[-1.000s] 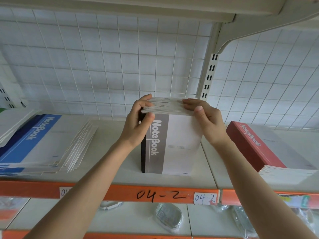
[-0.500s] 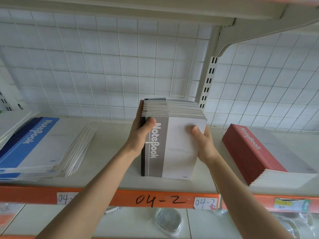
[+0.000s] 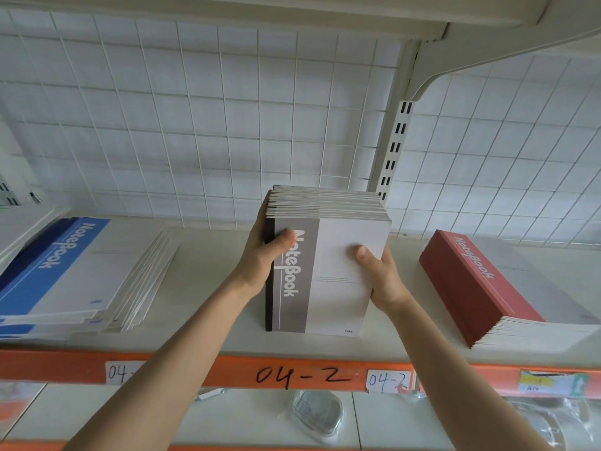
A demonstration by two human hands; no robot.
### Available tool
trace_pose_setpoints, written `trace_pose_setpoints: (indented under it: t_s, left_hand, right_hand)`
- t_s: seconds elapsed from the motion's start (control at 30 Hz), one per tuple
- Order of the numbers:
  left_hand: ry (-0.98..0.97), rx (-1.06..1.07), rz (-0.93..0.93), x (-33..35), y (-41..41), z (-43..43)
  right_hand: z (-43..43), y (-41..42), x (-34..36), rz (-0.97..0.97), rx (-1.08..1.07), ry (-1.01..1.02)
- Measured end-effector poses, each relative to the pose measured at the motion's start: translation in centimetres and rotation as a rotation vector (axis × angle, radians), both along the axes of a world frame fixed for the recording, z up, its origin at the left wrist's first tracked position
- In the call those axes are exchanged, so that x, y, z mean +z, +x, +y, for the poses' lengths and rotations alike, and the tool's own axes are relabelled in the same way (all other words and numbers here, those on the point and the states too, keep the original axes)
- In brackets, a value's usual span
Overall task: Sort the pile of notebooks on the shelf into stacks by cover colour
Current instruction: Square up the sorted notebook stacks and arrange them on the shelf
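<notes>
A bundle of grey-covered notebooks [image 3: 338,288] stands upright on its lower edge in the middle of the shelf [image 3: 208,281], front cover facing me. My left hand [image 3: 263,255] grips its left, spine side, thumb across the grey band. My right hand [image 3: 380,271] grips the right side, thumb on the white part of the cover. A slumped stack of blue notebooks [image 3: 61,271] lies flat at the left. A neat stack of red notebooks [image 3: 487,284] lies flat at the right.
White wire grid [image 3: 195,125] backs the shelf, with a slotted upright post [image 3: 395,151] behind the grey bundle. An orange front rail [image 3: 227,372] carries "04-2" labels. Below, clear plastic packets [image 3: 317,415] lie on a lower shelf. More white notebooks [image 3: 19,222] sit far left.
Both hands slid down from the top edge of the grey bundle to its two sides. The bundle now stands squarer and more upright, its page edges evened.
</notes>
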State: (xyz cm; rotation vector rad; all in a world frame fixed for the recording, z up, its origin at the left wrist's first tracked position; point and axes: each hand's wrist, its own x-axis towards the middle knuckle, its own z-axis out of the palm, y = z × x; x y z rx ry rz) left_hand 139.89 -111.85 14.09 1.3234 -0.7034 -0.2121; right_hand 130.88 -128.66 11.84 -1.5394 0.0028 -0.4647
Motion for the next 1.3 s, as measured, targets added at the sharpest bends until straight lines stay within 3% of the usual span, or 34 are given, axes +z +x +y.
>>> trace_pose_setpoints:
  t_s: [0.13,0.27,0.43,0.6,0.77,0.9,1.13,1.3]
  left_hand:
    - [0.001,-0.04,0.008,0.2,0.1,0.2]
    - [-0.039,-0.023,-0.042,-0.2,0.4,0.4]
    - [-0.002,-0.055,-0.075,-0.1,0.7,0.5]
    - [0.008,-0.049,-0.056,-0.1,0.6,0.8]
    - [-0.04,-0.023,0.068,-0.2,-0.5,0.8]
    - [-0.036,0.004,0.087,-0.1,-0.3,0.4]
    - [0.003,0.023,0.053,0.0,-0.6,0.6]
    - [0.155,-0.052,0.032,-2.7,0.0,1.0]
  right_hand:
    - [0.0,-0.2,0.3,-0.027,-0.041,-0.069]
    - [-0.2,-0.7,1.5,-0.198,-0.212,-0.315]
    - [-0.2,-0.4,3.5,-0.308,-0.262,-0.417]
    - [0.0,0.2,2.8,-0.246,-0.263,-0.307]
    - [-0.2,0.1,0.5,-0.068,-0.093,-0.11]
    - [0.2,-0.5,0.8,-0.036,-0.072,-0.054]
    - [0.1,-0.5,1.1,-0.029,-0.11,-0.101]
    - [0.1,-1.5,-1.4,0.056,-0.09,-0.239]
